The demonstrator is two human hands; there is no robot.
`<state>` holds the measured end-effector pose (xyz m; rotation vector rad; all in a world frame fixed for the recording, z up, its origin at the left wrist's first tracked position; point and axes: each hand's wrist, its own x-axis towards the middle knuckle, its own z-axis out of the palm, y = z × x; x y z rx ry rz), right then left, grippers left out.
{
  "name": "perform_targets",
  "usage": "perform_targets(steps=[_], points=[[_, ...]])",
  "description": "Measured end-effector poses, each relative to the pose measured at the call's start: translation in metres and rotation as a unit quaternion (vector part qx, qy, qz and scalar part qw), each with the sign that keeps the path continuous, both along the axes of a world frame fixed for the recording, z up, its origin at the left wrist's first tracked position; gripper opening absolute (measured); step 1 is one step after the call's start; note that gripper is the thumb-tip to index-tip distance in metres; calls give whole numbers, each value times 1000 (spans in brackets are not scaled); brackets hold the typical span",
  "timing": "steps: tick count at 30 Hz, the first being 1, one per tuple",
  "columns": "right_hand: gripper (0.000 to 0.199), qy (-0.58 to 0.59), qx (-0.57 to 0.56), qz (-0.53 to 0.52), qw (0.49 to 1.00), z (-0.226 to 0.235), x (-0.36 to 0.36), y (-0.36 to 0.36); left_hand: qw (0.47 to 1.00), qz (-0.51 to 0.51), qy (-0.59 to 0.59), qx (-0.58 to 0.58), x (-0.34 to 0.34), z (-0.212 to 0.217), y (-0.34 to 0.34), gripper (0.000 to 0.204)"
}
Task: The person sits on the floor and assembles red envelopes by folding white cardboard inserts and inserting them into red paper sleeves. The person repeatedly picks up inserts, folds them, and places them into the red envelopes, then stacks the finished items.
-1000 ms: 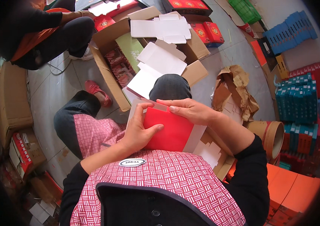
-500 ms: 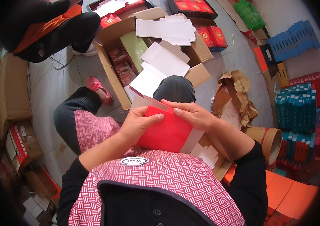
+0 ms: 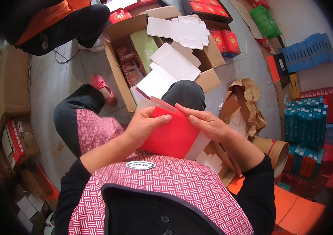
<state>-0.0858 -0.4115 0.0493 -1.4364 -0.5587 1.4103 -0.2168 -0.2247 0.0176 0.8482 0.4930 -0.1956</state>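
Grey floor tiles (image 3: 53, 84) spread under a clutter of packaging: an open cardboard carton (image 3: 123, 84) ahead holds white flat box blanks (image 3: 172, 66), crumpled brown paper (image 3: 244, 103) lies to the right, and stacked teal boxes (image 3: 305, 119) stand at the far right. Over the person's lap, between both hands, sits a red folded carton blank (image 3: 172, 133), flat, tilted, its white inner flaps showing at the top and lower right edges. The left hand (image 3: 145, 125) grips its left edge, thumb lying across the red face. The right hand (image 3: 207, 123) holds the upper right edge, fingers stretched flat along the top fold.
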Motion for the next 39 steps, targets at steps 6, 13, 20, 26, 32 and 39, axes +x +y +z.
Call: perform_targets(steps=[6, 13, 20, 26, 32, 39], points=[[44, -73, 42, 52, 995, -5, 1, -5, 1000, 0, -6, 28, -1, -9, 1, 21], [44, -24, 58, 62, 996, 2, 8, -8, 998, -47, -21, 25, 6, -9, 9, 21], [43, -30, 55, 80, 995, -4, 12, -11, 998, -53, -19, 27, 10, -15, 8, 18], [45, -53, 69, 111, 990, -5, 14, -11, 998, -40, -22, 42, 7, -11, 6, 16], [48, -19, 60, 121, 991, -11, 16, -12, 997, -33, -57, 50, 6, -18, 5, 16], [47, -25, 68, 129, 989, -4, 11, -12, 997, -37, -69, 27, 4, -17, 5, 17]])
